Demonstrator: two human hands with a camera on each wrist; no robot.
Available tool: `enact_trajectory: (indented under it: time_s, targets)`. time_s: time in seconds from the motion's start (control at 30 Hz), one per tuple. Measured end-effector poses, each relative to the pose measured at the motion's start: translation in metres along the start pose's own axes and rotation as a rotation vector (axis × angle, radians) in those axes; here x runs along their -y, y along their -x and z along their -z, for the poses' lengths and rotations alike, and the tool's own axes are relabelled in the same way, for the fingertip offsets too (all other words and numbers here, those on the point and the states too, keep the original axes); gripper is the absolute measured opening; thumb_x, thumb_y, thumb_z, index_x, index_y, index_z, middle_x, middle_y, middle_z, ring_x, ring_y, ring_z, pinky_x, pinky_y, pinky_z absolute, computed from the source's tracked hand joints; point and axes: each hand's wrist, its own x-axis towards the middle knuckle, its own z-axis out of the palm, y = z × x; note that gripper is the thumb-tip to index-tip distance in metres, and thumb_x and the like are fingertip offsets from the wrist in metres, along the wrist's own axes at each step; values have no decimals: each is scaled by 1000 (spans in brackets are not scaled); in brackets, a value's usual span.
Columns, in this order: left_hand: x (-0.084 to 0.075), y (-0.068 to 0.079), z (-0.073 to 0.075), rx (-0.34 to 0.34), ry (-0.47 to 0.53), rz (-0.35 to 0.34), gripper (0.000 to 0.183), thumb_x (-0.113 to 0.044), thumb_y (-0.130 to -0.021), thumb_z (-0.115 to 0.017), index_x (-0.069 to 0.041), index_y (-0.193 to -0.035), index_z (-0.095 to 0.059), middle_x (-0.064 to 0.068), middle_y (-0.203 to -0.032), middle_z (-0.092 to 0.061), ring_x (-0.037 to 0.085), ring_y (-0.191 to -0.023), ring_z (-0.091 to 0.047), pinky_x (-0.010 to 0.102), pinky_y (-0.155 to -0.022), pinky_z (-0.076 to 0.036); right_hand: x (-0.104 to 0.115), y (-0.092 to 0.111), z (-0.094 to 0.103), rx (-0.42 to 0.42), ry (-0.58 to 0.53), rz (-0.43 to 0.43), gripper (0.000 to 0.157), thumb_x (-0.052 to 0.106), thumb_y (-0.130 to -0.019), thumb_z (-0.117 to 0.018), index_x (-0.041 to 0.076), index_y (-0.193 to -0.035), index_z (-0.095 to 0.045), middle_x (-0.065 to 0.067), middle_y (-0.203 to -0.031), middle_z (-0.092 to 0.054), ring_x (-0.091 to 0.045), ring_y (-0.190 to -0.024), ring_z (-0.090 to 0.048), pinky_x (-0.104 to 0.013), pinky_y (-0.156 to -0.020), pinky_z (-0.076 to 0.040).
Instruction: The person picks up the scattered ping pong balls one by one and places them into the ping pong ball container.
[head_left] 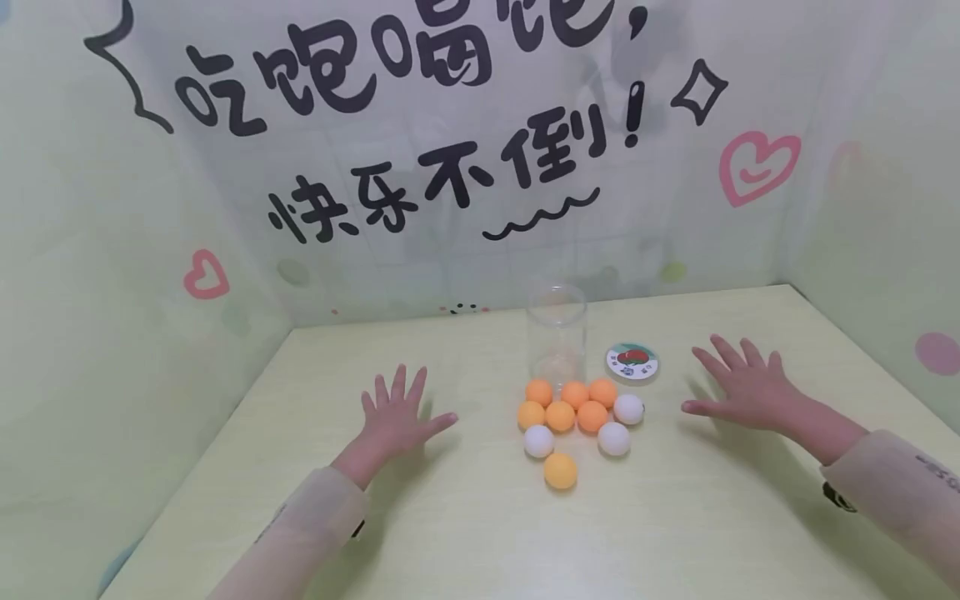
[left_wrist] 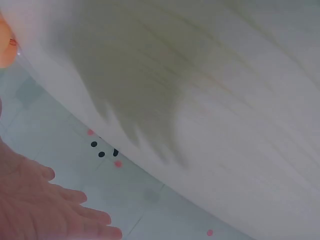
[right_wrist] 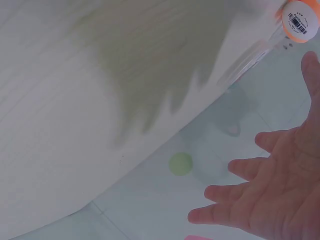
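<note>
My left hand (head_left: 395, 422) hovers over the table left of the balls, fingers spread and holding nothing. On the far side of them, my right hand (head_left: 752, 392) is likewise spread above the table, nearest to a round printed disc (head_left: 632, 362). Between the hands lie several orange balls (head_left: 559, 416) and white balls (head_left: 614, 439), like table tennis balls, bunched together. One yellow-orange ball (head_left: 560, 471) sits closest to me. Behind the bunch stands a clear cylinder (head_left: 557, 333), upright. In the right wrist view a white ball (right_wrist: 300, 21) shows a barcode label.
The pale wooden table (head_left: 420, 533) meets a printed curtain (head_left: 420, 275) at its back edge, with dark writing and hearts on it. Similar sheets hang along the left side (head_left: 97, 333) and the right side (head_left: 877, 250).
</note>
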Motion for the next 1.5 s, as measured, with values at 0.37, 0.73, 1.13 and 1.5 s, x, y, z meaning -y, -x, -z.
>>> enact_trajectory:
  time_s: [0.37,0.73,1.13,1.5]
  targets:
    - [4,3,4,5,0,24,95,-67,-81,-46,-11,-148,-8,24,-151,2,54,-131,8,70,-101,3,15,-2,0,4,-76,29,92,62,-77,-57,-1,-139,-31,-32,-142,-20,-59,-124,-18,-76,-91,-12]
    - [-9,-8,10,-45,110,-4,92,-62,-83,-48,-9,-147,-8,24,-151,-1,54,-132,1,68,-102,-7,33,-4,1,37,-205,112,84,55,-82,-57,0,-139,-31,-31,-141,-28,-49,-125,-31,-75,-92,-16]
    - [-67,-48,29,-214,632,-142,64,-42,-90,-54,-11,-142,-30,12,-146,-30,32,-131,-32,48,-105,-31,45,-13,-1,-55,-279,277,61,27,-84,-64,-2,-133,-41,-29,-132,-39,-42,-110,-51,-54,-88,-44]
    - [-117,-73,12,-360,774,-323,49,-27,-86,-63,-11,-131,-49,8,-138,-44,26,-126,-40,45,-105,-32,55,-14,-11,-140,-265,351,37,12,-80,-69,1,-113,-59,-23,-114,-53,-35,-97,-57,-46,-79,-50]
